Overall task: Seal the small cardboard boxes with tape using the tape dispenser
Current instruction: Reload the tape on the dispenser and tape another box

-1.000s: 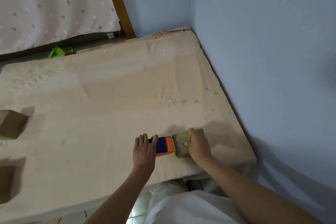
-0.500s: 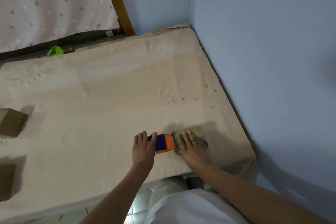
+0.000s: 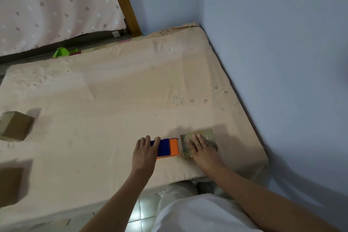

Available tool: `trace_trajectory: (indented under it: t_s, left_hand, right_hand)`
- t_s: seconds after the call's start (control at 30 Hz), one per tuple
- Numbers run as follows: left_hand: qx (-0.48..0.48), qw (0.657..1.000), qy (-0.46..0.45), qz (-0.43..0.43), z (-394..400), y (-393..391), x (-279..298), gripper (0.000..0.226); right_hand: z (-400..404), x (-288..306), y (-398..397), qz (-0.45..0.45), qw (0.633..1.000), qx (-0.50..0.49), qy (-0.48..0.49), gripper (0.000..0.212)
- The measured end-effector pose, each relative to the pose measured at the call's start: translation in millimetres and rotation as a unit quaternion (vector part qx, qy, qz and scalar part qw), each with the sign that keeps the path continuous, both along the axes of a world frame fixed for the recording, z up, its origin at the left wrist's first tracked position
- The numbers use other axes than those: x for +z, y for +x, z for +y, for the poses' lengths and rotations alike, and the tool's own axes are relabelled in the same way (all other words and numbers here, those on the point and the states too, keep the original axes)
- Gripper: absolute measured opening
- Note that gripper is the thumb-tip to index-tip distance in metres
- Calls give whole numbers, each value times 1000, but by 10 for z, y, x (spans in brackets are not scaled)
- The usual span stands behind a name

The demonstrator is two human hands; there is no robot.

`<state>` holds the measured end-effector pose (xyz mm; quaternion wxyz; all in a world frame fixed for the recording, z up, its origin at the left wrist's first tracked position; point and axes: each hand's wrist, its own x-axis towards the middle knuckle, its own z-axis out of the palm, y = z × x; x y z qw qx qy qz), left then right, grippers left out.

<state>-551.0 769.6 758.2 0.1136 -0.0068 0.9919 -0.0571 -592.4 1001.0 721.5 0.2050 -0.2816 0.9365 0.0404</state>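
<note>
Small cardboard box (image 3: 199,143) near bed (image 3: 113,90) front edge, pressed flat under right hand (image 3: 202,149), fingers straight. Left hand (image 3: 145,151) curled over blue-orange tape dispenser (image 3: 167,148) touching box. Likely light, crushable; best steadied from above, on top face.

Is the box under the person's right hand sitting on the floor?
No, the small cardboard box under the flat right hand rests on the mattress, right beside the orange and blue tape dispenser.

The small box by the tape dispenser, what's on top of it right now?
The right hand lies flat on the small box, fingers straight. Shiny tape shows around it. The part of the top under the palm is hidden.
</note>
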Motion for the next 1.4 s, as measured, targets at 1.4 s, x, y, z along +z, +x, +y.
trace_trajectory:
  t_s: [1.4]
  left_hand:
    - [330, 924, 143, -130, 156, -296, -99, 28]
  right_hand:
    - [-13, -72, -58, -30, 999, -26, -25, 78]
